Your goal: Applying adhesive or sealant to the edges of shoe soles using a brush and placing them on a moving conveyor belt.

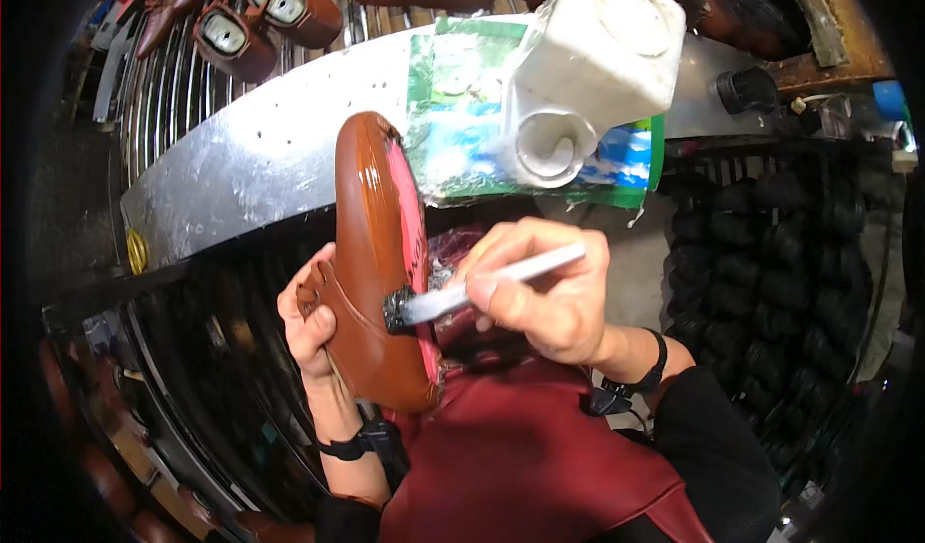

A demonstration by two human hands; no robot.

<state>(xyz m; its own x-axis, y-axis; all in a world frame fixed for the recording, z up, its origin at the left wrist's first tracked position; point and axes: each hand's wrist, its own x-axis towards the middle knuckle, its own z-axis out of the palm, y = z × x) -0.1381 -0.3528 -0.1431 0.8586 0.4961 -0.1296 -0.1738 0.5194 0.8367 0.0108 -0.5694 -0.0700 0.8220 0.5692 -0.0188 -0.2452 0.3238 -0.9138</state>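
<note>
A brown leather shoe upper on its last (pixel 371 215) is held on its side in front of me, toe pointing away, with a pink strip (pixel 409 217) along its bottom edge. My left hand (pixel 310 317) grips it at the ankle opening, near the laces side. Between the fingers of my right hand (pixel 540 297) is a brush with a pale handle (pixel 554 262). Its dark bristles (pixel 396 310) touch the leather close to the pink edge. The toe area looks glossy and wet.
A white plastic container with a round open mouth (pixel 551 148) rests on a green and blue sheet (pixel 453 162) atop the metal table (pixel 241 158). Brown shoes (pixel 289 8) sit on a roller rack beyond. Dark stacked items (pixel 761 273) stand at the right.
</note>
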